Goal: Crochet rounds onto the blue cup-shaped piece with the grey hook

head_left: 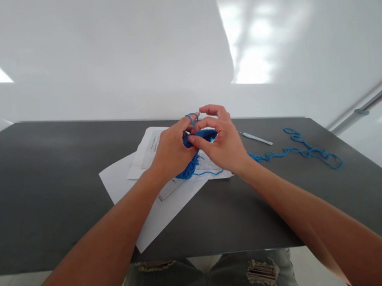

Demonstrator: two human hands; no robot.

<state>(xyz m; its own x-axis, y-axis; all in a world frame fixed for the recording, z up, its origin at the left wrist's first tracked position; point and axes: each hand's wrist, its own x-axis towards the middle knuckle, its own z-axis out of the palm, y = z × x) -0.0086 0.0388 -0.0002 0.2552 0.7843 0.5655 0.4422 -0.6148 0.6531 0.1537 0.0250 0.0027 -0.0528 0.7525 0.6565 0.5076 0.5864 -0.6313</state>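
Observation:
Strands of blue yarn (192, 115) loop around a raised finger of my left hand (172, 147), whose other fingers are closed on the yarn. Close against it, my right hand (225, 142) pinches at the yarn with thumb and forefinger, its other fingers partly raised. Between the two hands shows a denser blue piece (207, 134); whether it is worked or just bunched yarn I cannot tell. Beneath my left hand lies a wound bundle of blue yarn (188, 170). The exact pinch point is partly hidden by my fingers.
White printed sheets (152, 221) lie under the hands on the dark table (57, 193). To the right rests a crochet hook (257, 138) with a pale handle. Loose blue yarn (308, 149) trails across the table's right side. A white wall (126, 52) rises behind.

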